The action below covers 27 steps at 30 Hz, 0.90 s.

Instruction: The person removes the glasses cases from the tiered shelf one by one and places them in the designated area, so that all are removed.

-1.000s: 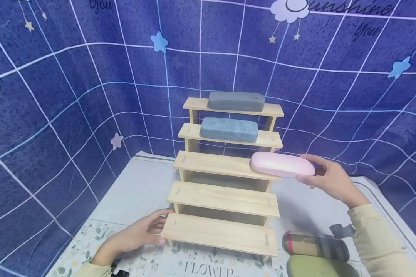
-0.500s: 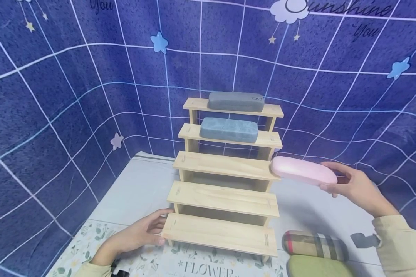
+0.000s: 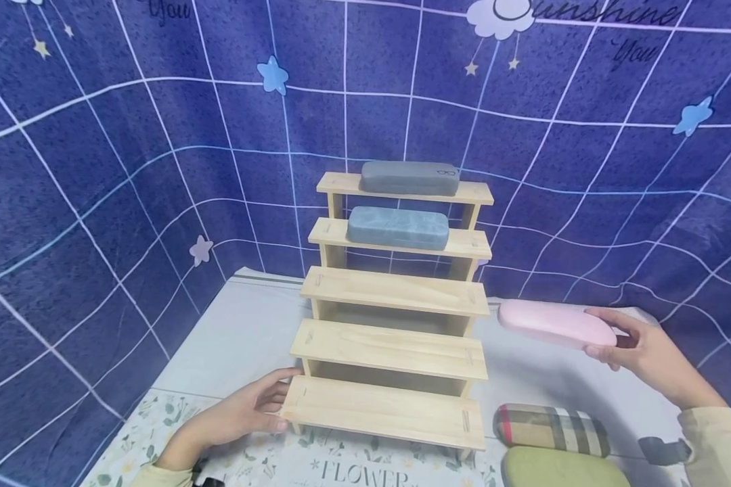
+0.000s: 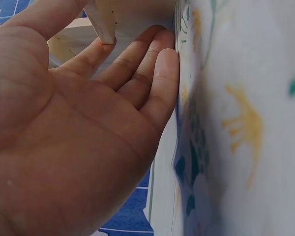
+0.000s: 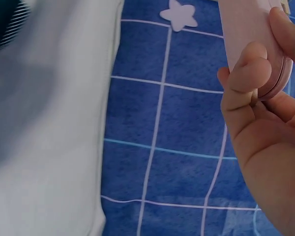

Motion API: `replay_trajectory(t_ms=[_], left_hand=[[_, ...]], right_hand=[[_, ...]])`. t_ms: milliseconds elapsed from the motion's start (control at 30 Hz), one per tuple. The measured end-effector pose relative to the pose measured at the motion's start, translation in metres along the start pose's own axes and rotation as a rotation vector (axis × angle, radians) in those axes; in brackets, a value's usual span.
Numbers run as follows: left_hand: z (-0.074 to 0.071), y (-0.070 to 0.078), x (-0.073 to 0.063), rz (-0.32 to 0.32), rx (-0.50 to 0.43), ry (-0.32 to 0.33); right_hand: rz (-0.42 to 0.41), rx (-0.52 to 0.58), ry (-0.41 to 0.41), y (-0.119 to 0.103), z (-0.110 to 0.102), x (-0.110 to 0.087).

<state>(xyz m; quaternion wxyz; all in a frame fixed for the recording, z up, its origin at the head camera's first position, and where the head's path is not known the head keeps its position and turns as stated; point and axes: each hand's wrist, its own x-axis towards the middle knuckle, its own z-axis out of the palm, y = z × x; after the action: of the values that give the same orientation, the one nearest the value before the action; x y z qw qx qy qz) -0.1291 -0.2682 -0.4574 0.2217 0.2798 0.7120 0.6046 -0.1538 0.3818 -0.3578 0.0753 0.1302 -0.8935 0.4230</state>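
Note:
My right hand (image 3: 646, 348) pinches the right end of a pink glasses case (image 3: 554, 325), held in the air to the right of a stepped wooden shelf (image 3: 396, 287). In the right wrist view, thumb and fingers close around the end of the same pink case (image 5: 250, 29). My left hand (image 3: 237, 412) rests at the left end of the lowest step. Its fingers (image 4: 132, 64) are loosely extended there, one fingertip at a wooden upright (image 4: 101, 22). A grey glasses case (image 3: 409, 178) lies on the top step, and a blue one (image 3: 398, 227) on the step below.
At the front right, a plaid glasses case (image 3: 551, 431) and a green case (image 3: 563, 467) lie side by side on the table. A floral cloth (image 3: 347, 470) covers the table's front part. Behind hangs a blue grid-patterned curtain (image 3: 231, 135).
My right hand has carried the pink glasses case to the right and lower, from over the middle step to beside the shelf. The left hand keeps its place; the view has shifted slightly.

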Motion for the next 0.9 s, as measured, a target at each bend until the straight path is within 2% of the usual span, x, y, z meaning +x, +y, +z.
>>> replay_trajectory(t_ms=[267, 633, 900], left_hand=[[-0.001, 0.000, 0.000, -0.006, 0.020, 0.010], [-0.002, -0.002, 0.000, 0.014, 0.038, 0.010], [-0.002, -0.001, 0.000, 0.007, 0.036, 0.007]], right_hand=[[-0.003, 0.072, -0.047, 0.021, 0.014, -0.010], [0.091, 0.119, -0.169, 0.040, 0.033, -0.017], [0.078, 0.114, -0.214, 0.053, 0.039, -0.024]])
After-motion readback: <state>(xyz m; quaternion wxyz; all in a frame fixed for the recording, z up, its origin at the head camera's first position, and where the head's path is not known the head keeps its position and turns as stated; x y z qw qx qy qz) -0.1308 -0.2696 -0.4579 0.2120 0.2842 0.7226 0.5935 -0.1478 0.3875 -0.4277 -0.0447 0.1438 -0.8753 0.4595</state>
